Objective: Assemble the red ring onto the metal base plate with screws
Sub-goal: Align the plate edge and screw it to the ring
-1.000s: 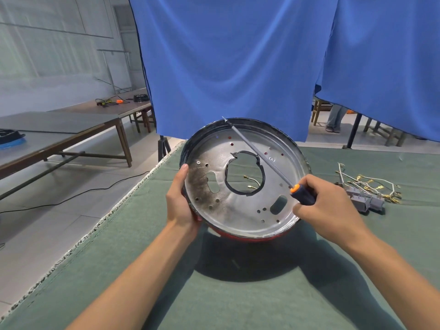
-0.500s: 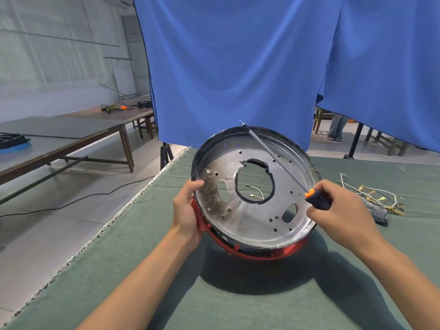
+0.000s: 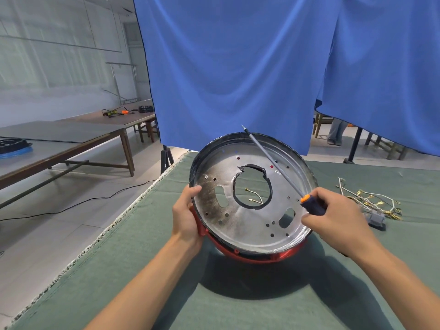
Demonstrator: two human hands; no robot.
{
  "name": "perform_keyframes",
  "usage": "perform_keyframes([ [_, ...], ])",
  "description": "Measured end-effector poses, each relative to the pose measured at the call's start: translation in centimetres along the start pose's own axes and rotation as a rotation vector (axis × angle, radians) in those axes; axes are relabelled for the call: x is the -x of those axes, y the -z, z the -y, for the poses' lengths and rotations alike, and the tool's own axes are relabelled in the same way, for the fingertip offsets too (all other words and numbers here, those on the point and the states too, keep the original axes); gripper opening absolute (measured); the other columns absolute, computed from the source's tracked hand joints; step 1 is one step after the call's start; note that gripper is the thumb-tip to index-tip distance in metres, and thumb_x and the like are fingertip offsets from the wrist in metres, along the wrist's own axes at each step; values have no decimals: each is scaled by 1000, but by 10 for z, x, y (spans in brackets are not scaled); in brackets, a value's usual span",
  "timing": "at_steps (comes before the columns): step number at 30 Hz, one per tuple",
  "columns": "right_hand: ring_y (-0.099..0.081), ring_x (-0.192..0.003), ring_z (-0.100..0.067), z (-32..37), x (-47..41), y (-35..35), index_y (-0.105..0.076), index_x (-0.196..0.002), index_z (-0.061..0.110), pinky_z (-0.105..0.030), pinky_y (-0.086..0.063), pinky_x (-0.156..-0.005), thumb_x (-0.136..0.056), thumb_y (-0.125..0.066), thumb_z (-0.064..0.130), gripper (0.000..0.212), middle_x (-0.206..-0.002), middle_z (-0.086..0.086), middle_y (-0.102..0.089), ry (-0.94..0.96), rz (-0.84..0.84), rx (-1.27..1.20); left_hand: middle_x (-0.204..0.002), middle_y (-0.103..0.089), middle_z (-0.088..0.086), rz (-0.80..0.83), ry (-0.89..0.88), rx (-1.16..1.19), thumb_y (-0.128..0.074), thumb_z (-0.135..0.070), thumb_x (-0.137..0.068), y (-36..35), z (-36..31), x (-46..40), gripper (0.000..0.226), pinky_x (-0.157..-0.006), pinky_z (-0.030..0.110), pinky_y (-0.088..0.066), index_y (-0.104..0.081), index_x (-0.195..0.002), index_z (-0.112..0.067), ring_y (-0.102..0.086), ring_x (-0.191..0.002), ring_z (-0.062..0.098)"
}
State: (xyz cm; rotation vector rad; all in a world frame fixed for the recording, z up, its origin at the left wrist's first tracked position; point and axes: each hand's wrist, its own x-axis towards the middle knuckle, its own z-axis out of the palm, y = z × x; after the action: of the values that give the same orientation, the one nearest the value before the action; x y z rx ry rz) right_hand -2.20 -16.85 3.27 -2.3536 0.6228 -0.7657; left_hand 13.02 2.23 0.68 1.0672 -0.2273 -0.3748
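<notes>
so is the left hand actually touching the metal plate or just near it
Touching. The head view shows the left hand gripping the metal base plate at its left edge, thumb lying over the rim and onto the plate's face.

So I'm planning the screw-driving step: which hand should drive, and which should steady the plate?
Probably the right hand: it already grips the screwdriver, whose shaft lies across the metal base plate. The left hand holds the tilted plate's left rim over the red ring, so it suits steadying.
</notes>
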Motion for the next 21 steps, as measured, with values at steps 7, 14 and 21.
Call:
perform_keyframes([
  [7, -52, -53, -23, 1, -1, -2, -62, -73, 16, -28, -40, -52, -67, -68, 4, 14, -62, -4, -58, -30, 48, -25, -80, -74, 8, 12, 106, 230, -50, -42, -90, -11, -4, -1, 40, -53, 30, -56, -78, -80, -14, -71, -66, 24],
  [14, -60, -63, -38, -7, -6, -4, -61, -69, 16, -39, -50, -60, -69, -68, 5, 13, -64, -11, -60, -81, -32, -102, -103, -73, 15, -15, 280, 128, -40, -64, -90, -11, -8, -1, 62, -63, 36, -59, -69, -110, -13, -71, -92, 31],
  [21, -56, -50, -29, -17, -11, 0, -60, -69, 15, -35, -49, -55, -70, -66, 3, 14, -59, -10, -58, -172, -85, -146, -88, -62, 11, 93, 275, 323, -49, -16, -92, -17, -20, 1, 20, -84, 34, -52, -61, -104, -5, -60, -68, 22],
])
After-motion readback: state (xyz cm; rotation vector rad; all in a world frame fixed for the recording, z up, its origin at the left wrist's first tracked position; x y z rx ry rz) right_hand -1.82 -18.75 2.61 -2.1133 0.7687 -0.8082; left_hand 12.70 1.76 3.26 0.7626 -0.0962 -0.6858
